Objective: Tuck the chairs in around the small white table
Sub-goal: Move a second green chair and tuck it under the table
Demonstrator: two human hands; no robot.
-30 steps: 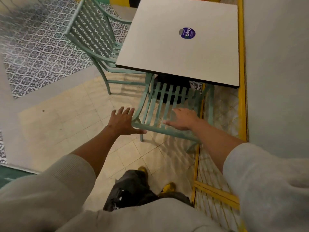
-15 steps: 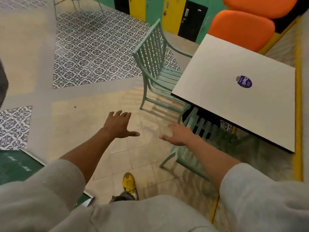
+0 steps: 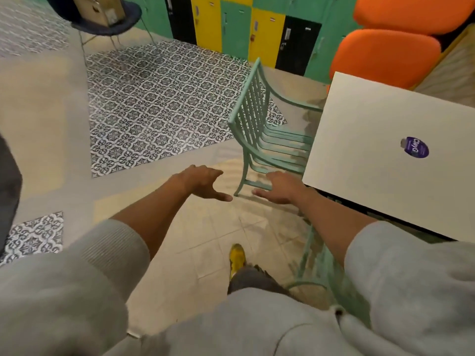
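Both hands empty and clear of any furniture: left hand (image 3: 203, 182) spread, palm down, thumb out; right hand (image 3: 281, 187) flat, fingers extended, hovering just beside the front leg of the far green chair (image 3: 259, 129). Small white table (image 3: 380, 150) at right, purple sticker (image 3: 414, 147) on top. Far green chair standing at the table's left edge, seat partly under the top, backrest and most of the seat projecting outward. Second green chair (image 3: 312, 260) low at the table's near edge beneath the right forearm; blurred, apparently tucked, not confirmable. Step in hand judged as the approach to the far chair. Recommended: grip the top rail of the backrest with both hands, well apart; square the chair to the table edge first; push straight and level, avoiding leg drag on tile joints; stop before the armrests meet the tabletop edge.
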